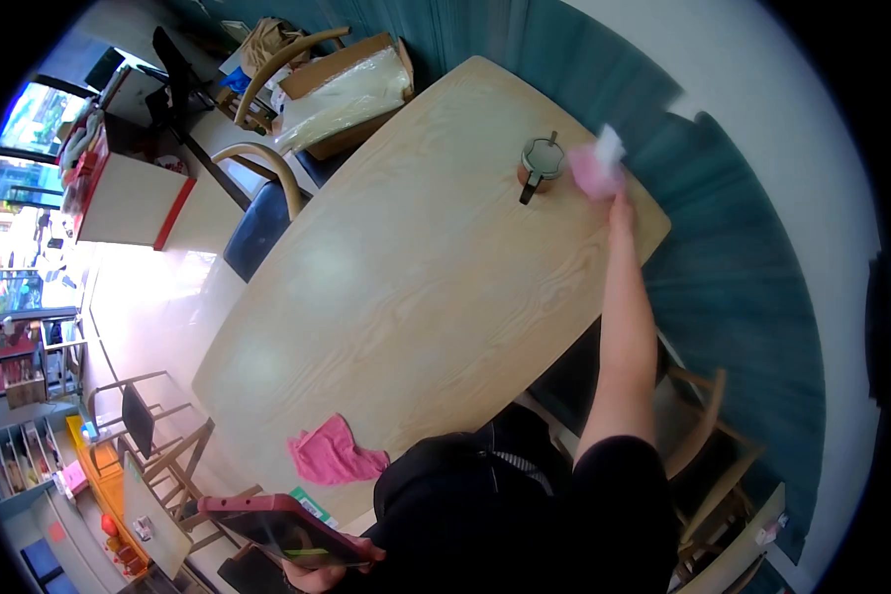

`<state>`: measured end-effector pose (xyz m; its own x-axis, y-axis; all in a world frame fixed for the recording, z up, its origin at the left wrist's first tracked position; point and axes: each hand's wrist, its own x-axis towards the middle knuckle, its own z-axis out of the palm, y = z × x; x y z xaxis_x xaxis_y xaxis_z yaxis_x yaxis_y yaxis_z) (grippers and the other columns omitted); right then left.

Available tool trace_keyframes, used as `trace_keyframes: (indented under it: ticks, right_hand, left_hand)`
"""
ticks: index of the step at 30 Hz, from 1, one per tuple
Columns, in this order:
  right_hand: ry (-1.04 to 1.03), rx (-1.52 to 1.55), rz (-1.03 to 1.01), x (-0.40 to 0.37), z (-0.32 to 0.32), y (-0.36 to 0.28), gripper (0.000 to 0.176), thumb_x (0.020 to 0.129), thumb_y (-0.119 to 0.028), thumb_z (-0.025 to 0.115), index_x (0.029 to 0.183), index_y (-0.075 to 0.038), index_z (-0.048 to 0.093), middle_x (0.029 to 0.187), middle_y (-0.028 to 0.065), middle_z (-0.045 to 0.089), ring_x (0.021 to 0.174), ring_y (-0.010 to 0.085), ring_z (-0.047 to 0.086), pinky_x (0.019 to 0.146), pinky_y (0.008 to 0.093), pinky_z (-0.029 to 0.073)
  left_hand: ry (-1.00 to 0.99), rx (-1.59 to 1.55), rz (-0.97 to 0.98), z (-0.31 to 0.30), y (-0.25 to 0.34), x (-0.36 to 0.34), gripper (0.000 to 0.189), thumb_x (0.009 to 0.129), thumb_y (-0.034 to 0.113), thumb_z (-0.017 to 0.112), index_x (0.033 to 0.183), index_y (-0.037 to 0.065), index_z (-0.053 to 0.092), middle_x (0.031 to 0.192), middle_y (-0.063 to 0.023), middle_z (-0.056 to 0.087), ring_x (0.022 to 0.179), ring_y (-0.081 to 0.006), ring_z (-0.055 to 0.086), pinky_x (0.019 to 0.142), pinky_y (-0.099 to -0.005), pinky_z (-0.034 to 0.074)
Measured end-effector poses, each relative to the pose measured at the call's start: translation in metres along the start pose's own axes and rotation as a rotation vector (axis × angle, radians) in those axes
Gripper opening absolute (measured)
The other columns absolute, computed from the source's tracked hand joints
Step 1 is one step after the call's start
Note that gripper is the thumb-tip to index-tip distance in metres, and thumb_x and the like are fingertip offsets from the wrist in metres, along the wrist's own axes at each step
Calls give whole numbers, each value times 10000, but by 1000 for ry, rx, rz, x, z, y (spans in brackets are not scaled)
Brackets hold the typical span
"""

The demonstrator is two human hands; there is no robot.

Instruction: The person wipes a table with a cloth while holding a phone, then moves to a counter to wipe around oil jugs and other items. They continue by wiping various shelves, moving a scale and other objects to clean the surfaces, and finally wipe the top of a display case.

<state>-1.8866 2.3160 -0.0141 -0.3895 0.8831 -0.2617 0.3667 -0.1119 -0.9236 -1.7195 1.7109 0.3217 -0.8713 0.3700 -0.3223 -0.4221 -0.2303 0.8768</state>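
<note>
Head view shows a wooden table [396, 257] bearing a pink cloth [334, 453] and moka pot [542, 161], the left hand [332, 572] clasping a red-cased mobile device [282, 525], the right hand [619, 206] gripping a blurred pink-and-white bundle [597, 168] beside the pot.

Pale wooden table [396, 247] against a teal wall [752, 267].

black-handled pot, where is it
In the head view, the pot stands at the far right of the table, just left of the blurred pink and white item in the right hand.
</note>
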Motion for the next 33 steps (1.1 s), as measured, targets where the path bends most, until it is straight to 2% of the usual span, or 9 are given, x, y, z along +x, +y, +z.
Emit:
trace_keyframes:
  ticks: [3, 7, 9, 12, 15, 17, 21, 27, 33]
  right_hand:
    - [-23, -238, -271, -23, 15, -41, 511, 836, -391, 444, 1112, 35, 503, 1133, 216, 514, 1039, 338, 495, 867, 352, 385]
    - [171, -612, -431, -25, 3, 6, 607, 767, -443, 526, 1137, 36, 476, 1115, 231, 513, 1080, 349, 455, 899, 386, 363]
    - [481, -682, -364, -109, -22, 32, 667, 734, -408, 590, 1152, 84, 420, 1137, 271, 463, 1101, 398, 402, 924, 412, 340]
    - [478, -484, -67, -211, -38, 100, 843, 714, -406, 627, 1255, 113, 242, 1212, 301, 376, 1132, 397, 381, 955, 408, 326]
    - [240, 392, 644, -327, -22, 125, 934, 712, -543, 598, 1315, 18, 159, 1239, 195, 410, 1139, 285, 418, 890, 453, 400]
    - [-271, 753, 823, -363, -18, 161, 631, 778, -602, 453, 1172, -108, 442, 1149, 83, 507, 1031, 266, 498, 797, 450, 450]
    - [-172, 379, 821, -396, 7, 162, 646, 804, -612, 385, 1191, -97, 420, 1172, 79, 484, 1074, 285, 466, 805, 501, 425]
    - [-145, 79, 612, -380, 18, 186, 673, 851, -567, 303, 1158, 12, 454, 1159, 136, 500, 1083, 224, 469, 819, 348, 430]
    - [-162, -109, 591, -381, 13, 162, 719, 858, -576, 254, 1207, 35, 400, 1202, 166, 463, 1131, 256, 423, 900, 336, 362]
  left_hand:
    - [-38, -23, 16, -6, 0, -4, 363, 715, 86, 619, 940, -180, 519, 788, -311, 585, 587, -282, 613, 509, -288, 503]
    - [-166, -98, -1, -23, 0, -14, 343, 723, 45, 561, 963, -193, 506, 816, -313, 582, 640, -289, 616, 560, -307, 505]
    - [-327, -206, -14, -38, -4, -23, 331, 732, -68, 458, 1038, -193, 472, 951, -303, 556, 898, -386, 575, 716, -385, 498]
    - [-225, -173, 78, -41, -12, -36, 358, 699, 11, 554, 979, -202, 488, 838, -325, 573, 663, -301, 615, 587, -320, 505]
    - [-267, -202, 103, -44, -11, -41, 365, 694, -5, 547, 995, -200, 481, 846, -330, 569, 676, -308, 616, 596, -318, 506]
    - [-350, -187, 79, -49, -11, -37, 365, 700, -5, 543, 1002, -199, 478, 853, -329, 569, 686, -306, 617, 603, -315, 506]
    - [-520, -145, 20, -60, -11, -36, 366, 712, -4, 535, 1017, -196, 472, 866, -327, 568, 705, -301, 619, 615, -311, 507]
    - [-603, -101, 26, -74, -9, -47, 365, 743, 6, 516, 1046, -190, 459, 899, -322, 565, 746, -286, 621, 643, -301, 509]
    - [-621, -156, 54, -79, -12, -59, 355, 774, 10, 486, 1068, -186, 446, 945, -315, 556, 827, -297, 615, 666, -285, 512]
